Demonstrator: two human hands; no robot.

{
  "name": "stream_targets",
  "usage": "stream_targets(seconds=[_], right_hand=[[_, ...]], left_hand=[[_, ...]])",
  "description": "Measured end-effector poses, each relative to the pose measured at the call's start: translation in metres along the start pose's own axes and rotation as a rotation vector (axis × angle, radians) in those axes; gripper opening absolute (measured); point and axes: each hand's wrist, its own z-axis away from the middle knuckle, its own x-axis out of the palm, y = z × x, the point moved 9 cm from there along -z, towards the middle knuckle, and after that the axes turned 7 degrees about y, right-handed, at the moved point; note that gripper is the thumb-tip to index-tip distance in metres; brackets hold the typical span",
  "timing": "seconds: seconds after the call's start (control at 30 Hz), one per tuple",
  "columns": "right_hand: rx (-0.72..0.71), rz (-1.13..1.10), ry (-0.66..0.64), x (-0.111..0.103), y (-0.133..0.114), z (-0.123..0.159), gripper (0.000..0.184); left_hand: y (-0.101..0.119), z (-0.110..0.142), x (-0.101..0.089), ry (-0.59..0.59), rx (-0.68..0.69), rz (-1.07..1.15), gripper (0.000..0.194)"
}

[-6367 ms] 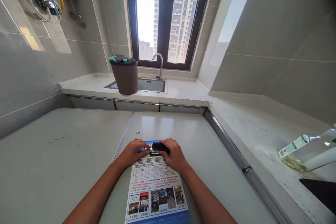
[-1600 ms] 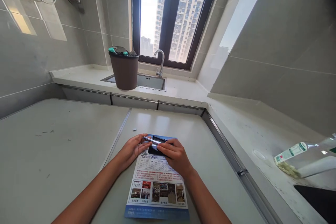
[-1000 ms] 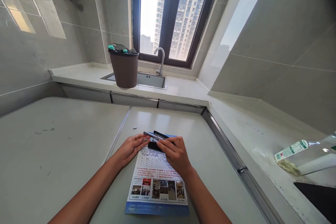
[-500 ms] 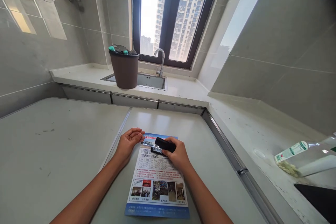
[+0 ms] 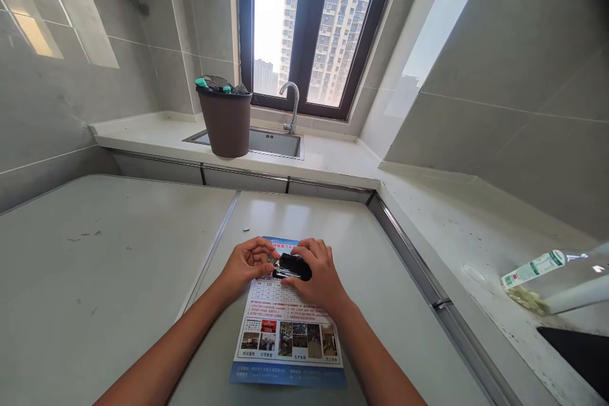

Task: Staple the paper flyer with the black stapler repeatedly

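A black stapler (image 5: 291,266) with a metal channel lies over the upper part of a printed blue-and-white flyer (image 5: 288,371). My right hand (image 5: 318,269) grips it from the right, thumb in front and fingers behind. At the stapler's left end, the thumb and fingers of my left hand (image 5: 252,266) are closed on the metal part. Those fingertips hide exactly what is pinched there. Just behind the flyer, a small grey piece (image 5: 246,229), perhaps a strip of staples, rests on the white table (image 5: 143,266).
A brown bin (image 5: 224,124) with full contents stands at the sink (image 5: 276,143) beside the tap (image 5: 292,108). On the right counter (image 5: 438,216) lies a clear plastic bottle (image 5: 547,279) near a black flat object (image 5: 575,358). Dark scraps dot the table's left half.
My left hand has moved from the flyer's top-left edge onto the stapler's end. The stapler's raised top is now lower over its base. The small grey piece now shows behind the flyer.
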Motion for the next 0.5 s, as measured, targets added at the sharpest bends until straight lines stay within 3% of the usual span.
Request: stream_targets(seconds=[0.17,0.27,0.5], right_hand=[[-0.312,0.011,0.097,-0.003,-0.041,0.009,0.018],[-0.367,-0.023,0.111,0.000,-0.048,0.012,0.008],[-0.410,-0.081,0.172,-0.002,-0.048,0.010,0.005]], left_hand=[[0.002,0.003,0.010,-0.060,0.009,-0.066,0.043],[0.004,0.005,0.013,-0.090,0.021,-0.089,0.040],[0.005,0.006,0.019,-0.151,0.045,-0.080,0.036]])
